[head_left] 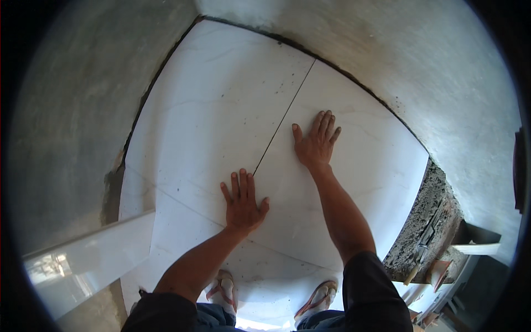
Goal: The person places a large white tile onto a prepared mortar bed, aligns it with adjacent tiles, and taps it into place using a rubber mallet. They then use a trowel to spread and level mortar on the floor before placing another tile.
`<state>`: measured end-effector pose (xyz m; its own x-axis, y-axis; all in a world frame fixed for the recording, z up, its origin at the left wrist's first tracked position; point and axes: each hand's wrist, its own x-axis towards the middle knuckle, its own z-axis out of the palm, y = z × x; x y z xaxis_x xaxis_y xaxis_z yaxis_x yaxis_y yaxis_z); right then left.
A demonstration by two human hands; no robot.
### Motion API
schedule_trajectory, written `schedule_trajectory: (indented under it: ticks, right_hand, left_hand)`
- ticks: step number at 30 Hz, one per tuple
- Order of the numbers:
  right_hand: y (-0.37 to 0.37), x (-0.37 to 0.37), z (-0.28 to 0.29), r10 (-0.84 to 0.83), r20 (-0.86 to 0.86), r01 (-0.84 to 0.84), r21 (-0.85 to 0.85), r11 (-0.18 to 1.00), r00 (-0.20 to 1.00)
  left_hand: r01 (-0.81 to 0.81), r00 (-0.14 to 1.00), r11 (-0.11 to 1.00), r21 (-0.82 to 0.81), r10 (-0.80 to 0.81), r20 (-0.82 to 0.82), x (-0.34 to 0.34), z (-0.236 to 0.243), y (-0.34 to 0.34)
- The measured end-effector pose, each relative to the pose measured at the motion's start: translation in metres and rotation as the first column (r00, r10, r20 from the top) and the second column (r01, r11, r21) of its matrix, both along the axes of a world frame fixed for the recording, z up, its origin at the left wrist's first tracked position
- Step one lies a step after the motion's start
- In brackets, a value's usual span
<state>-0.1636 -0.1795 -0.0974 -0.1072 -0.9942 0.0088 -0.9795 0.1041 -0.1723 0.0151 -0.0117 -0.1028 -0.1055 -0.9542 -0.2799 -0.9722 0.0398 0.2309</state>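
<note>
Large white floor tiles with faint grey veins lie in front of me, split by a thin dark joint. My left hand (242, 207) rests flat near the lower end of that joint, fingers spread, across the right edge of the left tile (199, 110). Farther ahead, my right hand (316, 143) presses flat on the right tile (365, 166), its thumb out toward the joint. Neither hand holds anything. Small dark specks of grit are scattered over the left tile. My feet in sandals stand on the tiles nearest me.
Grey plastered walls (72, 116) meet at the far corner, with a dark gap along the tiles. To the right is a strip of rough mortar (412, 235) with a trowel (425, 243) on it. A glossy white panel (94, 263) juts in at lower left.
</note>
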Motion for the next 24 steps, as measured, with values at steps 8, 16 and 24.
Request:
schedule_trajectory:
  ticks: [8,16,24]
  right_hand:
    - [0.018,-0.018,-0.002,0.108,-0.040,-0.101,0.148,0.984,0.993]
    - [0.125,-0.303,0.031,-0.349,-0.101,0.362,0.337,0.869,0.932]
    - [0.544,-0.445,0.102,-0.707,-0.023,0.708,0.015,0.706,0.707]
  left_hand:
    - [-0.003,1.000,0.998,-0.064,0.002,-0.016,-0.002,0.005,-0.005]
    - [-0.003,0.999,0.992,-0.123,0.009,0.048,-0.003,-0.004,0.004]
    - [0.088,0.968,0.942,-0.325,-0.004,0.250,0.006,-0.045,0.009]
